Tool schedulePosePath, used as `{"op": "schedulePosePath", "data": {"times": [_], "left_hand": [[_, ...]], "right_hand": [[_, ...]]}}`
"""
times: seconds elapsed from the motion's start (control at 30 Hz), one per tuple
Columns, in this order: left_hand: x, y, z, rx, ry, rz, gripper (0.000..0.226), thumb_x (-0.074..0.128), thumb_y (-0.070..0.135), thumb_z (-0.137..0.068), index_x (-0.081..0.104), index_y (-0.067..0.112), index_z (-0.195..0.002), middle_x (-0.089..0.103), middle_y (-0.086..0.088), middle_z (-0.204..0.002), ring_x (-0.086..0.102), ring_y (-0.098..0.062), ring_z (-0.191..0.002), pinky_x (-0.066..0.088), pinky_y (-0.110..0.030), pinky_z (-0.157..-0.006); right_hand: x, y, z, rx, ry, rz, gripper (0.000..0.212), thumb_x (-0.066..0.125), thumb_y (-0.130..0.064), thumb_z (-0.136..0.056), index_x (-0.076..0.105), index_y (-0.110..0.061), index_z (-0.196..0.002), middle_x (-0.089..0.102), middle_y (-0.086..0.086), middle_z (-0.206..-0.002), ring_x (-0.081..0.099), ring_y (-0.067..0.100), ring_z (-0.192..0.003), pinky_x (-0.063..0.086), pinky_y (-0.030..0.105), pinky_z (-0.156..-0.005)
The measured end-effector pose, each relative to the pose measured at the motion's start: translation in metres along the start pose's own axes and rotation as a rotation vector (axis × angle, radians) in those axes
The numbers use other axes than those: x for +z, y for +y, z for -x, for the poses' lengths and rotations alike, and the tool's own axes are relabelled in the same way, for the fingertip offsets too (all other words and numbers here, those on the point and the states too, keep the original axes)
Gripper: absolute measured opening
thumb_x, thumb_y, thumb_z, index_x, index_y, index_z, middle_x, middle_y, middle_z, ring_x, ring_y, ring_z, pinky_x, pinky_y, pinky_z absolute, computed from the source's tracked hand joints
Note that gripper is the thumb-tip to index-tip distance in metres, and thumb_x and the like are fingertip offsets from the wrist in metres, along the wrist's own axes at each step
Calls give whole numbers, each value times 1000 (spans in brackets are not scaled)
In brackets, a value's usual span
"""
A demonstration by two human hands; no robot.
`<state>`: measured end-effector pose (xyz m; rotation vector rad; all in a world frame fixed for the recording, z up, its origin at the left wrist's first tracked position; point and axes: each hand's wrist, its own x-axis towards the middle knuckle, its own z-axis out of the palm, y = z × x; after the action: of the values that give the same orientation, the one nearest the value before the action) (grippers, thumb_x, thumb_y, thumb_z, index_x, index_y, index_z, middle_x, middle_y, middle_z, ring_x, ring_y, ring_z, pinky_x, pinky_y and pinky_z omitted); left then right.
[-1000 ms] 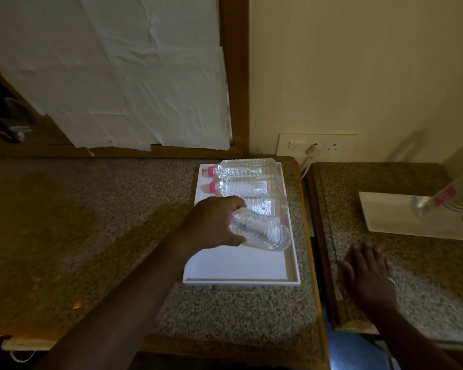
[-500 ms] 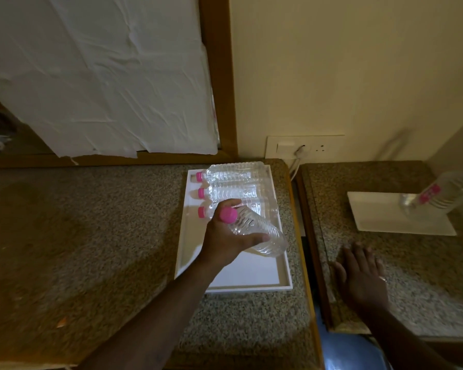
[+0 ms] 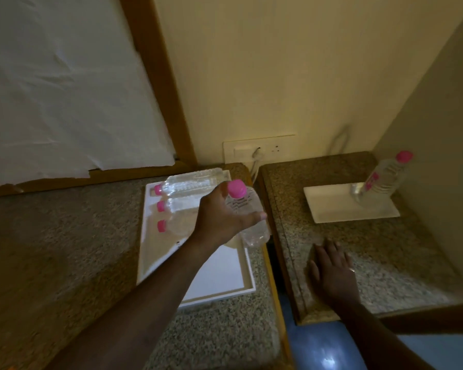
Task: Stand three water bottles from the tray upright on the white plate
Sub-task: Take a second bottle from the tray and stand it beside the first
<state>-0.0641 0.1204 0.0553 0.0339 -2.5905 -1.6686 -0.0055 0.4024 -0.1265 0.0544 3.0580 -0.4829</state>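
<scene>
Since the earlier frame, we observed that the left hand (image 3: 226, 218) had lifted its clear water bottle (image 3: 247, 217) clear of the white tray (image 3: 219, 279) and carried it to the tray's right edge, pink cap (image 3: 237, 188) uppermost; the two granite counters (image 3: 64, 249) lay side by side; three bottles (image 3: 185, 194) lay flat in the tray's far half; we noted the white plate (image 3: 337, 206) on the right counter, bearing one upright bottle (image 3: 382, 177); the left hand's fingers were wrapped around the bottle; the right hand (image 3: 332, 273) rested flat, fingers spread, near the plate.
</scene>
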Motion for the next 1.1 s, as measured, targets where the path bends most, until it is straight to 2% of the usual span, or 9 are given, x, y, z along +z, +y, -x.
{"op": "schedulePosePath", "data": {"times": [0.23, 0.37, 0.4, 0.5, 0.63, 0.77, 0.83, 1.0, 1.1], "left_hand": [[98, 48, -46, 114, -153, -8, 58, 94, 38, -51, 58, 37, -97, 67, 7, -101, 64, -13, -97, 54, -36, -86], [163, 61, -72, 155, -191, -66, 63, 93, 39, -51, 60, 30, -104, 64, 14, -93, 62, 3, -86, 42, -5, -71], [166, 59, -77, 159, -204, -78, 63, 93, 40, -51, 59, 31, -103, 64, 16, -91, 61, 6, -85, 42, -4, -71], [210, 65, -98, 180, -286, -98, 57, 93, 38, -51, 56, 40, -94, 67, 13, -96, 66, -10, -95, 51, -25, -81], [248, 68, -119, 244, -301, -145, 55, 94, 34, -52, 57, 42, -91, 61, 22, -87, 60, -3, -83, 38, 0, -63], [271, 61, -135, 217, -318, -166, 61, 94, 32, -52, 59, 32, -102, 61, 18, -89, 56, 8, -76, 36, 4, -60], [276, 58, -141, 204, -320, -171, 63, 94, 34, -52, 60, 31, -104, 62, 18, -91, 56, 9, -78, 36, 3, -60], [286, 54, -147, 209, -337, -196, 70, 94, 37, -51, 59, 28, -111, 65, 10, -104, 62, -10, -93, 42, -14, -70], [288, 52, -144, 214, -344, -205, 78, 93, 40, -51, 57, 24, -118, 65, 4, -115, 61, -16, -104, 48, -28, -84]], "right_hand": [[-20, 70, -6, 88, -11, 21, 65, 29, -54, -92, 52, -11, -135, 46, 24, -145, 35, 43, -138, 31, 61, -110], [-31, 96, -16, 100, -21, 20, 67, 26, -58, -94, 47, -13, -139, 38, 23, -151, 27, 41, -143, 23, 58, -114], [-32, 90, -20, 78, -19, 32, 66, 26, -58, -95, 46, -14, -140, 38, 22, -152, 26, 40, -143, 22, 58, -114], [-35, 106, -25, 73, -8, 45, 63, 27, -58, -97, 41, -17, -143, 34, 20, -154, 22, 37, -145, 14, 55, -117], [-35, 114, -27, 77, 15, 19, 67, 27, -59, -96, 41, -16, -145, 31, 19, -156, 18, 36, -147, 6, 51, -118], [-34, 119, -25, 59, 34, -8, 69, 24, -59, -96, 42, -15, -145, 30, 19, -156, 17, 36, -147, 11, 54, -119], [-34, 119, -25, 62, 37, -2, 70, 23, -60, -96, 43, -14, -144, 32, 20, -155, 19, 36, -147, 12, 54, -119], [-30, 121, -26, 67, 39, 18, 71, 21, -62, -97, 41, -14, -145, 28, 18, -157, 17, 35, -148, 9, 52, -120], [-30, 121, -27, 68, 45, 11, 72, 20, -63, -96, 41, -15, -145, 26, 17, -159, 16, 34, -148, 9, 53, -120]]}}
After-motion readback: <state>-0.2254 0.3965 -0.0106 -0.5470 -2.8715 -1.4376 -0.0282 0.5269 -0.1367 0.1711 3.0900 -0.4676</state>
